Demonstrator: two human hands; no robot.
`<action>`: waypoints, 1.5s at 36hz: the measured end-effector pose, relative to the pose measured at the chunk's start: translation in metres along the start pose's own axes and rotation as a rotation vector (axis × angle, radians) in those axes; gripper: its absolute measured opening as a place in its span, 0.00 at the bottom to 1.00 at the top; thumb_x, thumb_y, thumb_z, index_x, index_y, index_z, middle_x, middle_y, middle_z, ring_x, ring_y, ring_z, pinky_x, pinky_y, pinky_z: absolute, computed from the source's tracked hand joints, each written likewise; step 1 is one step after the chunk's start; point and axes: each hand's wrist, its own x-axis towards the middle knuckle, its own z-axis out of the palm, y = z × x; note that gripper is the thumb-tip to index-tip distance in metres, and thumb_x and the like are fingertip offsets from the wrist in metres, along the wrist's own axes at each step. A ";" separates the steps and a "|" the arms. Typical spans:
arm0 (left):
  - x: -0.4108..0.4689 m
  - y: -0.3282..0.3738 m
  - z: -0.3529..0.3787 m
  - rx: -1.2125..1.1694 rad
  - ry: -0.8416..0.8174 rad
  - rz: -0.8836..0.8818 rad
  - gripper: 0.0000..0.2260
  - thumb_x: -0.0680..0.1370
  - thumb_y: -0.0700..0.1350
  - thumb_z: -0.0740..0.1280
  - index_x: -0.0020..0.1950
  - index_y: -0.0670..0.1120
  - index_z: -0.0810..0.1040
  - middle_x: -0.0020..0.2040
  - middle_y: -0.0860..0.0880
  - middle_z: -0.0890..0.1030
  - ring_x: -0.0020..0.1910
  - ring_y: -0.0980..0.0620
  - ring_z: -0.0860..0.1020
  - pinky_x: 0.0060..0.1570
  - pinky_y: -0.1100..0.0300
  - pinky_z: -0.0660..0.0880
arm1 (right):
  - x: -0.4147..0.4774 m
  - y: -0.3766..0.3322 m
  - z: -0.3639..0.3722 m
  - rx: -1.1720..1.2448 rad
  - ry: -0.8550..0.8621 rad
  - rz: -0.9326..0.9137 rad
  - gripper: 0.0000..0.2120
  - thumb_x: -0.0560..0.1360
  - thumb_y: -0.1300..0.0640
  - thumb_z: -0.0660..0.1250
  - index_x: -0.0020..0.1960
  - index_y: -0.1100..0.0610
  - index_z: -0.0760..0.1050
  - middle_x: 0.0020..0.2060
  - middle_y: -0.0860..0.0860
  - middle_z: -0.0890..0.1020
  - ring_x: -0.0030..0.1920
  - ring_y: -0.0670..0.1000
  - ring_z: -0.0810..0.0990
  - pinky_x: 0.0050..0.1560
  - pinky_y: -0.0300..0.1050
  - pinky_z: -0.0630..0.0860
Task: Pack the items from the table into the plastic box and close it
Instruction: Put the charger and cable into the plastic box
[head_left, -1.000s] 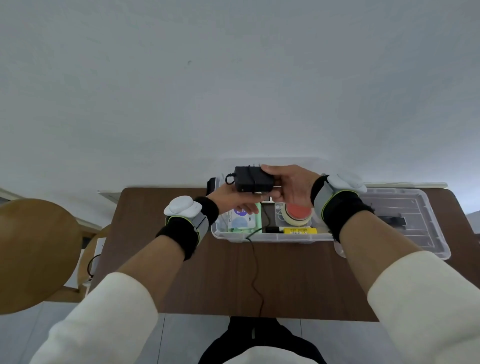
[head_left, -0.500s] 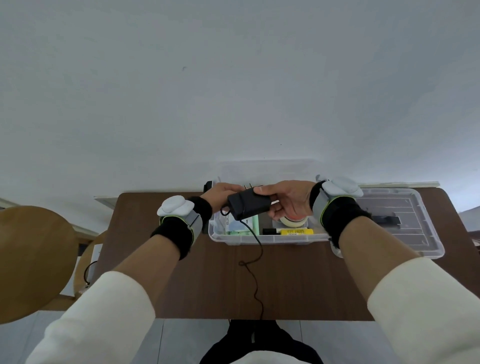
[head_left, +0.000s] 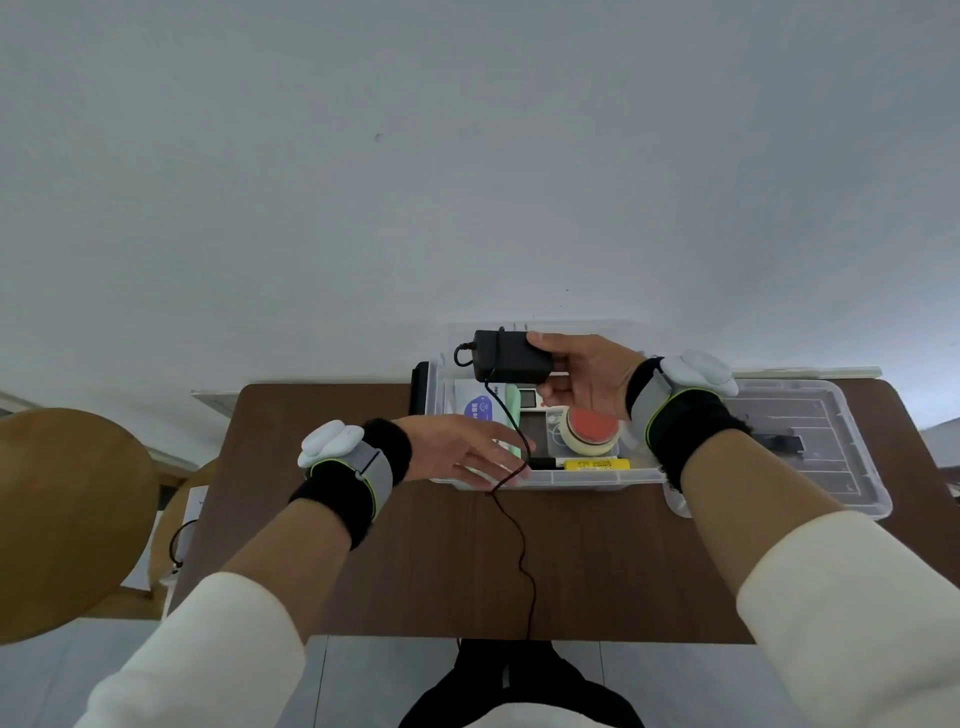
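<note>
Here, right hand (head_left: 582, 382) raised at centre frame, fingers clenched around a black rectangular power adapter (head_left: 511, 356) held above the far left end of a clear rectangular plastic box (head_left: 550, 479). Thin black cable (head_left: 522, 525) trailing from the adapter's left end, down over the box's near wall, across the dark brown wooden table (head_left: 322, 519) and off its front edge at lower centre. Left hand (head_left: 462, 452) lower and left of centre, fingers loosely spread and released, fingertips touching the cable at the box's near rim; whether pinching it, cannot tell. Inside the box: a roll of pale tape topped with a red disc (head_left: 592, 426) under the right wrist, a yellow-labelled marker with black cap (head_left: 582, 463) lying along the near wall, a white packet with a blue oval label (head_left: 480, 408) and a pale green flat item (head_left: 511, 415) toward the left. Clear plastic lid (head_left: 810, 447) lying flat on the table just right of the box, a small black clip-like piece on it. Both wrists strapped with black-and-grey bands carrying white pods. Round wooden chair seat (head_left: 62, 519) at the left edge of frame.
</note>
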 end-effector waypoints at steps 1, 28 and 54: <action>0.000 0.001 0.001 0.027 0.008 0.006 0.18 0.75 0.49 0.69 0.65 0.50 0.76 0.64 0.46 0.79 0.65 0.48 0.76 0.63 0.54 0.71 | 0.000 0.000 0.001 -0.001 0.001 -0.001 0.16 0.69 0.49 0.72 0.50 0.59 0.77 0.39 0.54 0.78 0.29 0.51 0.76 0.35 0.42 0.79; -0.013 0.042 0.030 0.061 0.340 0.301 0.18 0.78 0.30 0.61 0.45 0.54 0.65 0.43 0.57 0.69 0.27 0.77 0.73 0.31 0.80 0.69 | -0.024 0.000 0.003 -0.045 -0.132 0.239 0.18 0.68 0.50 0.71 0.53 0.60 0.76 0.36 0.55 0.82 0.26 0.49 0.78 0.28 0.36 0.76; 0.014 0.039 0.005 0.036 0.475 0.296 0.04 0.76 0.35 0.66 0.45 0.42 0.78 0.34 0.48 0.77 0.32 0.54 0.74 0.37 0.64 0.71 | -0.018 0.014 -0.002 -0.198 -0.170 0.347 0.18 0.69 0.52 0.74 0.52 0.60 0.75 0.38 0.55 0.79 0.30 0.50 0.77 0.29 0.38 0.74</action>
